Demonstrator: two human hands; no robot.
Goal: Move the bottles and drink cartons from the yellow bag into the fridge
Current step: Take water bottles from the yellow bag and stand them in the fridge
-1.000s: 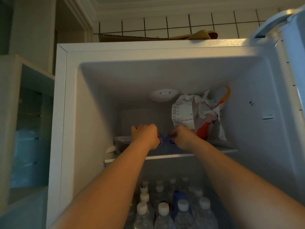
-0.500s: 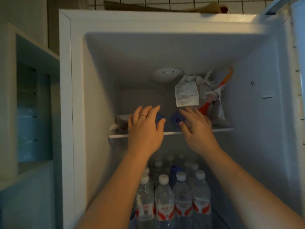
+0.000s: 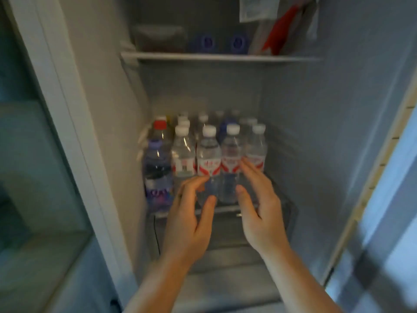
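The fridge (image 3: 304,132) stands open in front of me. Two bottles lie on its upper shelf (image 3: 221,57) with their blue caps (image 3: 206,42) facing me. Several clear water bottles with red-and-white labels (image 3: 208,154) stand on the lower shelf, and a darker bottle with a red cap (image 3: 158,159) stands at their left. My left hand (image 3: 191,220) and my right hand (image 3: 259,211) hang empty in front of the lower bottles, fingers relaxed and spread. The yellow bag is out of view.
A plastic bag with a paper receipt (image 3: 279,21) fills the right of the upper shelf, and a dark container (image 3: 158,38) sits at its left. The open fridge door (image 3: 388,199) stands at the right. A cabinet (image 3: 33,154) borders the left.
Both hands let go of the two blue-capped bottles on the upper shelf and dropped to the lower shelf. My view tilted downward.
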